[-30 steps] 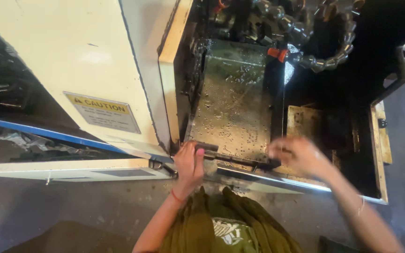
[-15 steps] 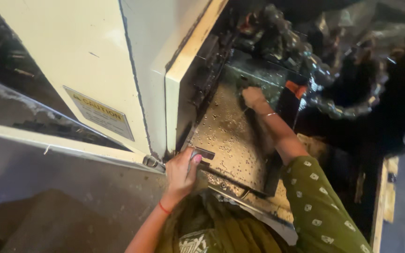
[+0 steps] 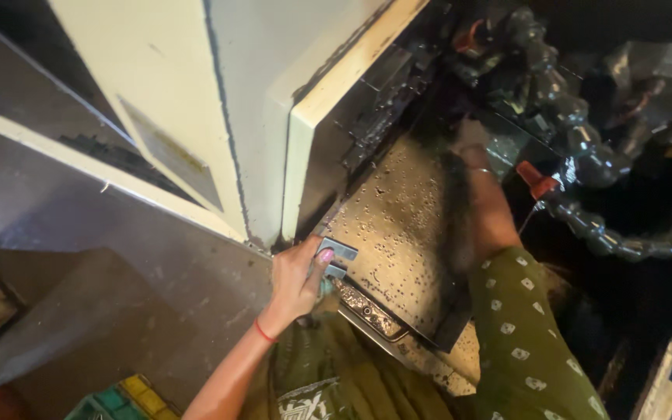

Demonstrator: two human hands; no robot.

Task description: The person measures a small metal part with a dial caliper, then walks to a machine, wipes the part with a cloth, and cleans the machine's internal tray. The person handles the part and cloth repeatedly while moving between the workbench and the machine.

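Head view, nearest first: the person's olive-green patterned clothing fills the lower middle, with a green and yellow plastic crate (image 3: 122,398) at the near left edge over a dull grey floor (image 3: 79,311).

The left hand (image 3: 299,281), a red thread at the wrist, rests at the near left corner of a sloped metal tray (image 3: 398,233). Its grip is pressed together on a small grey metal latch (image 3: 338,253), thumb on top, fingers curled beneath. The latch is flat and rectangular and sits at the tray's near corner, just beside the foot of the machine's cream door (image 3: 219,109).

The tray is dull brassy sheet metal, speckled with droplets and small chips, and bordered by a dark raised lip on its right side. Its near edge ends in a worn, shiny strip.

The right arm, in a green dotted sleeve, runs up the tray's right edge. The right hand (image 3: 472,155) lies at the tray's far end, blurred and in shadow; I cannot tell whether its grip is spread or pressed together.

The door is smooth painted sheet with a thick pale edge. Far right, segmented black coolant hoses (image 3: 585,155) curve around a dark cavity, one with a red-tipped nozzle (image 3: 534,180), leaving little open room around the right hand.
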